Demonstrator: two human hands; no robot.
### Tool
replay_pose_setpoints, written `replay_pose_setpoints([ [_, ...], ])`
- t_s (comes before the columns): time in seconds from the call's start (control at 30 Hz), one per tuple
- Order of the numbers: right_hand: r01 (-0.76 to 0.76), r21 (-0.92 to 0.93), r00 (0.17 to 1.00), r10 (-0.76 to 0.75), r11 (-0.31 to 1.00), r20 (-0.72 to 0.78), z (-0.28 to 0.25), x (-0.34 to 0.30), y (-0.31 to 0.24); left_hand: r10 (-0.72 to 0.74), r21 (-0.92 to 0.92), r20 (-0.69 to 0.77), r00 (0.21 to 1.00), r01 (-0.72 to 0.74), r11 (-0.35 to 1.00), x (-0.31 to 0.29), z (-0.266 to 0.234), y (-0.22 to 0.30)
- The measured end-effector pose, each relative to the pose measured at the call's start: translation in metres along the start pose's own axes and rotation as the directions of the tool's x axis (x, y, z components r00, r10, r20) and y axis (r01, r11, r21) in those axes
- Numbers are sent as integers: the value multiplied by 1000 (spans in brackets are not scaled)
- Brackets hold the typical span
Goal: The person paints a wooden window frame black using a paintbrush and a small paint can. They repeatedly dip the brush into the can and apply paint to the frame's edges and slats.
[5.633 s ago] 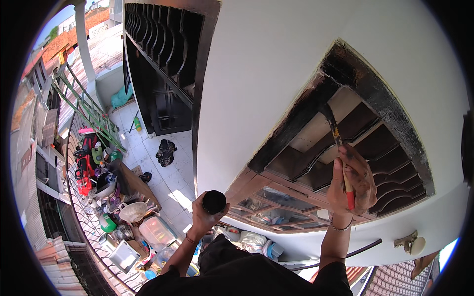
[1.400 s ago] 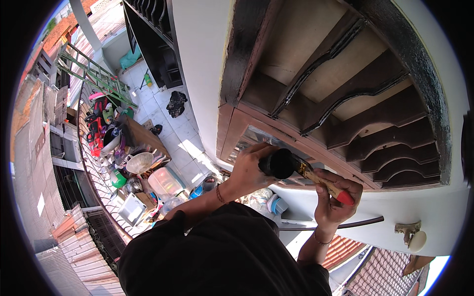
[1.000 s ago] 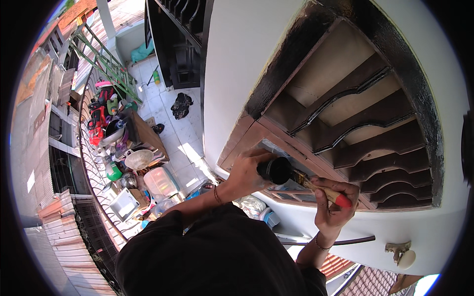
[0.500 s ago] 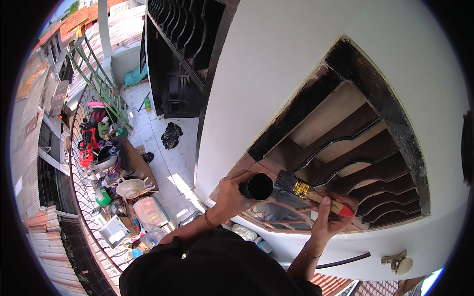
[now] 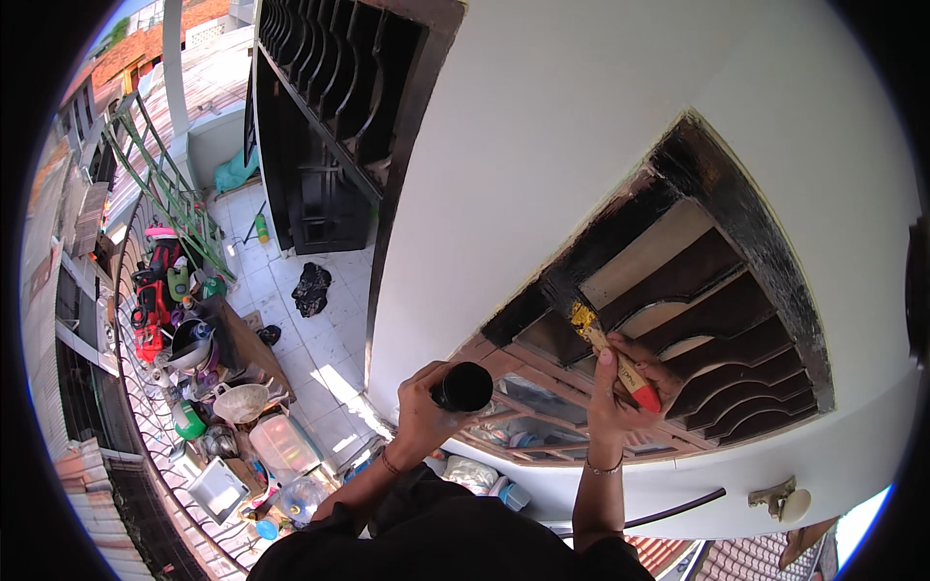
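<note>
My left hand (image 5: 419, 414) is wrapped round a round black cup (image 5: 463, 386), its dark opening facing up. In my right hand (image 5: 625, 392) is a paintbrush (image 5: 617, 356) with a wooden handle, red tip and yellow-smeared ferrule. Its dark bristles lie against the inner edge of a wooden window frame (image 5: 620, 225), though the exact contact is hard to tell dark on dark. The frame is black along its upper left side and patchy along its right side. Wavy brown slats (image 5: 717, 320) fill the opening beside my right hand.
A white wall (image 5: 542, 116) surrounds the frame. Below left are a dark door (image 5: 325, 208), a black plastic bag (image 5: 311, 290) on white tiles, a clear storage box (image 5: 284, 445), a green metal frame (image 5: 165, 184) and clutter along a curved railing. A wall lamp (image 5: 781, 504) sits lower right.
The paintbrush has moved from beside the cup up to the frame's edge, its bristles now pointing up and left. My left hand and the cup have shifted slightly left and down in view.
</note>
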State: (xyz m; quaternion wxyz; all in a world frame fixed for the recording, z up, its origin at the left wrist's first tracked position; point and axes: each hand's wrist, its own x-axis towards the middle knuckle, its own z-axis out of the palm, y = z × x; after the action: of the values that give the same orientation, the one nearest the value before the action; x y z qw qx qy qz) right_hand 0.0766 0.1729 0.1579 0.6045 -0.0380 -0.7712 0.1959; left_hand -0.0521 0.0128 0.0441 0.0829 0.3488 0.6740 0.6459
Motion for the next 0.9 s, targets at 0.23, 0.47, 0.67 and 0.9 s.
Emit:
replay_pose_setpoints([
  [0.23,70,-107,997,-74,992,-34,10,4,10,-43,-5,46,998,44,999,-4,-10,-10],
  [0.47,150,-105,981,-162,983,-107,1,3,12,-56,-11,48,997,56,998,-4,-11,-12],
  [0.67,168,-200,976,-135,965,168,0,-2,9,-39,-1,12,999,39,999,-5,-10,-14],
  [0.9,312,-248,950,-305,917,67,5,40,10,-50,-17,45,998,51,999,-3,-14,-12],
])
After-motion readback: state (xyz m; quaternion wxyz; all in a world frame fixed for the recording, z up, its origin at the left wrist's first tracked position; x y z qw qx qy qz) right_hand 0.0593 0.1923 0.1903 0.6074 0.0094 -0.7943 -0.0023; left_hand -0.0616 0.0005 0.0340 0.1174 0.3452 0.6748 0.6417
